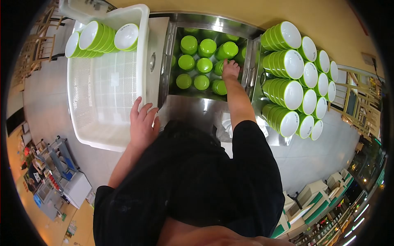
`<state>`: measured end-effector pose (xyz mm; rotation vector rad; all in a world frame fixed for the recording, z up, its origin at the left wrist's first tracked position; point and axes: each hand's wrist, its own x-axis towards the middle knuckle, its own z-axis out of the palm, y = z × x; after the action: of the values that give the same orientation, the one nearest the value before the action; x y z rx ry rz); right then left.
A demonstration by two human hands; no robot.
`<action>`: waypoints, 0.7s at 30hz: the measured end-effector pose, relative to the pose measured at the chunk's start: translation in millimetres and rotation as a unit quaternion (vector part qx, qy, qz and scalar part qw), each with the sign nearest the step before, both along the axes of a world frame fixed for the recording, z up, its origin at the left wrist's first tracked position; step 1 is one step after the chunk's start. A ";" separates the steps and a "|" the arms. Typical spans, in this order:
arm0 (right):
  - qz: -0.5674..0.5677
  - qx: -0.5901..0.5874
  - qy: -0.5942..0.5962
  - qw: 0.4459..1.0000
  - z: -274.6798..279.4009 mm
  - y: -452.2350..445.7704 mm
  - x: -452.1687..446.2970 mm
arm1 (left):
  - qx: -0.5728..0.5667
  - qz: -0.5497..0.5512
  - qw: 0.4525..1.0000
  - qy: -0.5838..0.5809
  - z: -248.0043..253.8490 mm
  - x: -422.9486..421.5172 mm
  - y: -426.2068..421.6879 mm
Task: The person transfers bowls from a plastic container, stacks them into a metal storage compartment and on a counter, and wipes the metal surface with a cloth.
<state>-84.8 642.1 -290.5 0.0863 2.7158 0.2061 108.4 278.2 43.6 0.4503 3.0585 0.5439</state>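
The right hand point(232, 71) bends its fingers at a green cup point(218, 67) right by them; I cannot tell if they grip it. The left hand point(143, 122) has empty, spread fingers near the white basket point(142, 69).

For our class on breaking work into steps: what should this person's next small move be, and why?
Probably close the right hand on the green bowl beside it: the hand reaches into the steel well next to that bowl, though whether it grips yet is hard to see. The left hand, spread open near the white crate, holds nothing.
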 end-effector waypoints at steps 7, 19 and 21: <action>-0.008 -0.076 0.078 0.994 19.3 -1.5 30.1 | 0.014 -0.007 1.000 0.011 4.2 -1.6 2.3; -0.090 -0.589 0.163 0.786 110.5 -86.3 184.6 | 0.120 -0.009 0.991 0.064 0.0 -4.2 -13.1; -0.063 -0.592 0.154 0.788 125.7 -95.8 201.7 | 0.204 0.014 0.976 0.077 -6.0 -19.4 -25.8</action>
<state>116.9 546.3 -164.8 -0.0782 2.5884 -1.6491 88.9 252.4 37.6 0.4706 3.0941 1.2031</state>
